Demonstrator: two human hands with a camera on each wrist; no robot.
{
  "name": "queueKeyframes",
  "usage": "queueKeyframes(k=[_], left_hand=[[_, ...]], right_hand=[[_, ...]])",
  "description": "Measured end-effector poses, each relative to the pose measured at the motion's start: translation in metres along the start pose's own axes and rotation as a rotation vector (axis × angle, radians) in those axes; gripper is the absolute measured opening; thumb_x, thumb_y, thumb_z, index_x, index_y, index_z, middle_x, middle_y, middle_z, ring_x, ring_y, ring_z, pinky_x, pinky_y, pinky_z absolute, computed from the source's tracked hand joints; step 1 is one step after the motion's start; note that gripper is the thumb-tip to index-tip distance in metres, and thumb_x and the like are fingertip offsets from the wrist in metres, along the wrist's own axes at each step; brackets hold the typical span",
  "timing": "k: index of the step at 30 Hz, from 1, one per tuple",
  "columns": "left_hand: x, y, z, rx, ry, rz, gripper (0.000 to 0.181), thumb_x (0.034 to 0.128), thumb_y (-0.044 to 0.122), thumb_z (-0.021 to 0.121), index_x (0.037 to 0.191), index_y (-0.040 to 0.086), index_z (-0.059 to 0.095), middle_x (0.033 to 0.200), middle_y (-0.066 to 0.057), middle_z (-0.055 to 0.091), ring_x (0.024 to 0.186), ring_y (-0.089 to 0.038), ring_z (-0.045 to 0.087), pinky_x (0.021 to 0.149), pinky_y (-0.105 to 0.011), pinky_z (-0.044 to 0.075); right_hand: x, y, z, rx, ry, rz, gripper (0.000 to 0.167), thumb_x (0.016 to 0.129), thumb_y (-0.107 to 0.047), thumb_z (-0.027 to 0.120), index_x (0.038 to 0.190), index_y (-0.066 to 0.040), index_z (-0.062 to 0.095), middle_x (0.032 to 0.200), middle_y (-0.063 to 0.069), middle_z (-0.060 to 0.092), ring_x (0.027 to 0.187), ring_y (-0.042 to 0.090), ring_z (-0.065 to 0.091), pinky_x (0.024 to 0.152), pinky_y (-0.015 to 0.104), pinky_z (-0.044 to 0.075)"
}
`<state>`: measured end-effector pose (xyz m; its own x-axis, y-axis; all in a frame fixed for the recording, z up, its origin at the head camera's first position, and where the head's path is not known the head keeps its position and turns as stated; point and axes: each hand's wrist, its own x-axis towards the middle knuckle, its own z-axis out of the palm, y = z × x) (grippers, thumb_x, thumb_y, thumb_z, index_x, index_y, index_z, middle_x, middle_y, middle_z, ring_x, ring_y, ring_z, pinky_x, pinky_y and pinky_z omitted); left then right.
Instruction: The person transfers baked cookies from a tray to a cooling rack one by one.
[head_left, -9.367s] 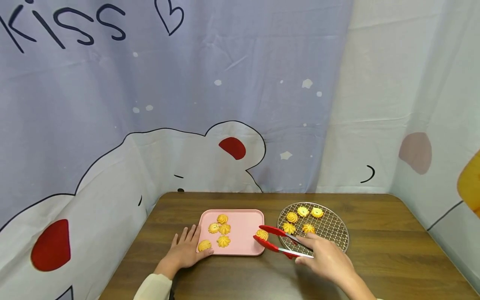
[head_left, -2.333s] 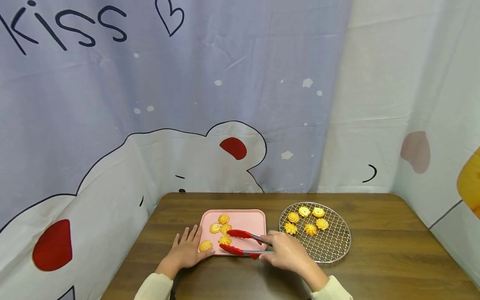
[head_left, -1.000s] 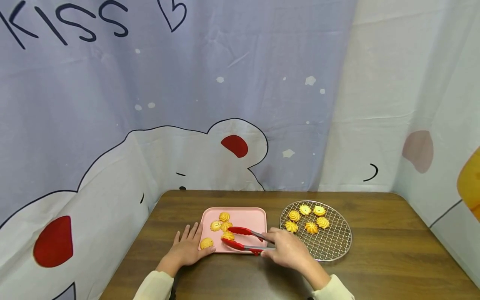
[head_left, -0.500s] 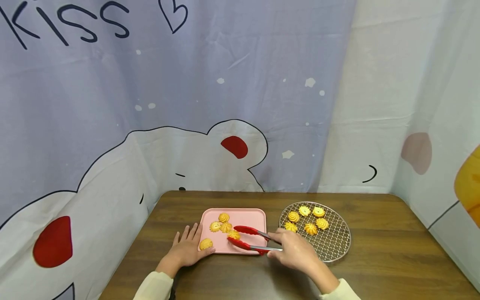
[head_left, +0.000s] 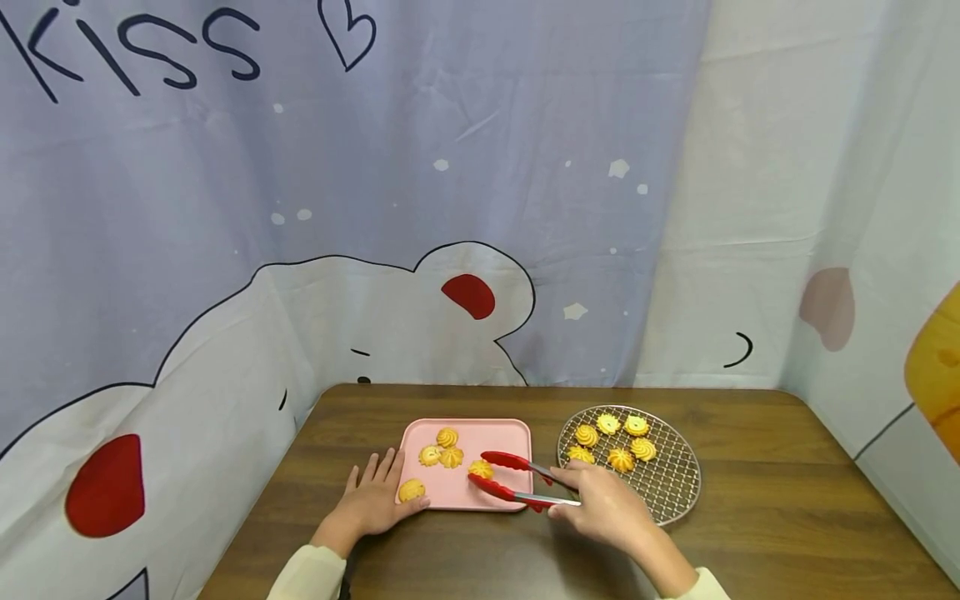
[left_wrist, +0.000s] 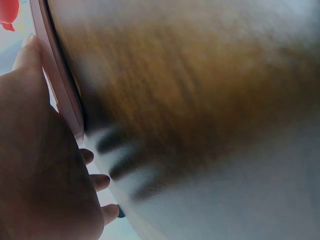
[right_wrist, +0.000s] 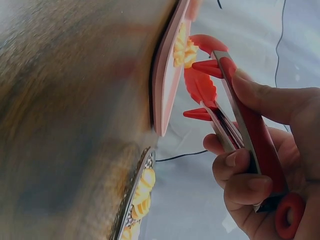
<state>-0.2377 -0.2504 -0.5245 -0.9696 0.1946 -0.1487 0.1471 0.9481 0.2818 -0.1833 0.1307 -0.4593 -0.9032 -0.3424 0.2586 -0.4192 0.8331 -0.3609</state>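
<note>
My right hand [head_left: 606, 505] grips a pair of red-tipped metal tongs [head_left: 517, 495], fingers curled round the handles in the right wrist view. Between the tong tips is a swirled yellow cookie [head_left: 481, 470], over the right half of the pink tray [head_left: 504, 435]. Whether it touches the tray I cannot tell. My left hand [head_left: 375, 496] lies with straight fingers at the tray's left edge, thumb along the near left corner. Beside that thumb sits a round cookie [head_left: 411, 489]. A cluster of cookies [head_left: 450, 457] lies in the tray's upper left part.
Right of the tray stands a round wire rack [head_left: 666, 492] bearing several cookies [head_left: 621, 459], partly behind my right hand. Both rest on a brown wooden table [head_left: 780, 483]. A printed curtain [head_left: 570, 208] hangs along the table's back and sides.
Earlier, the tongs brought another cookie from the tray to the rack. Within the last second they closed round one near the tray's middle, and both have shifted right. My left hand stayed put.
</note>
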Motion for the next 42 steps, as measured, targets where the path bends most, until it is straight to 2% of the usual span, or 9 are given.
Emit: queueKeyframes(k=[3, 12, 20, 27, 36, 42], left_hand=[[0.0, 0.0, 0.0, 0.004, -0.002, 0.0, 0.113, 0.0866, 0.084, 0.045, 0.162, 0.005, 0.017, 0.166, -0.022, 0.02, 0.152, -0.048, 0.012, 0.117, -0.07, 0.002], [0.0, 0.001, -0.003, 0.014, -0.01, -0.007, 0.11, 0.0883, 0.082, 0.046, 0.162, 0.006, 0.017, 0.166, -0.021, 0.019, 0.152, -0.048, 0.012, 0.117, -0.07, 0.003], [0.0, 0.001, -0.003, 0.029, -0.008, -0.004, 0.106, 0.0906, 0.078, 0.047, 0.162, 0.005, 0.018, 0.167, -0.021, 0.019, 0.152, -0.048, 0.013, 0.117, -0.071, 0.004], [-0.001, 0.002, -0.005, 0.026, -0.014, -0.007, 0.107, 0.0899, 0.078, 0.048, 0.162, 0.004, 0.02, 0.166, -0.021, 0.021, 0.151, -0.049, 0.014, 0.116, -0.072, 0.006], [-0.003, 0.005, -0.006, 0.025, -0.009, -0.005, 0.107, 0.0899, 0.077, 0.049, 0.161, 0.003, 0.021, 0.166, -0.022, 0.021, 0.151, -0.05, 0.015, 0.115, -0.073, 0.007], [-0.004, 0.005, -0.007, 0.018, -0.012, -0.002, 0.107, 0.09, 0.078, 0.048, 0.161, 0.003, 0.02, 0.166, -0.022, 0.02, 0.151, -0.05, 0.014, 0.116, -0.072, 0.005]], right_hand=[[-0.003, 0.002, -0.003, -0.008, 0.004, 0.012, 0.052, 0.076, -0.035, 0.088, 0.123, -0.017, 0.075, 0.106, -0.008, 0.071, 0.082, 0.014, 0.065, 0.067, 0.037, 0.052], [-0.012, 0.007, -0.013, -0.042, 0.023, 0.043, 0.052, 0.075, -0.038, 0.088, 0.124, -0.022, 0.075, 0.107, -0.011, 0.07, 0.087, 0.016, 0.068, 0.07, 0.038, 0.054], [-0.023, 0.014, -0.021, -0.043, 0.015, 0.078, 0.054, 0.076, -0.038, 0.087, 0.126, -0.02, 0.074, 0.116, -0.003, 0.071, 0.097, 0.021, 0.07, 0.078, 0.045, 0.057], [-0.031, 0.021, -0.027, -0.048, 0.031, 0.092, 0.056, 0.076, -0.038, 0.087, 0.127, -0.019, 0.073, 0.124, 0.006, 0.071, 0.106, 0.032, 0.07, 0.086, 0.052, 0.056], [-0.043, 0.029, -0.034, -0.079, 0.051, 0.107, 0.056, 0.076, -0.038, 0.088, 0.127, -0.02, 0.073, 0.117, -0.004, 0.07, 0.099, 0.026, 0.071, 0.079, 0.046, 0.057], [-0.051, 0.039, -0.039, -0.079, 0.048, 0.114, 0.057, 0.076, -0.038, 0.087, 0.127, -0.018, 0.073, 0.122, 0.004, 0.07, 0.103, 0.03, 0.07, 0.082, 0.05, 0.057]])
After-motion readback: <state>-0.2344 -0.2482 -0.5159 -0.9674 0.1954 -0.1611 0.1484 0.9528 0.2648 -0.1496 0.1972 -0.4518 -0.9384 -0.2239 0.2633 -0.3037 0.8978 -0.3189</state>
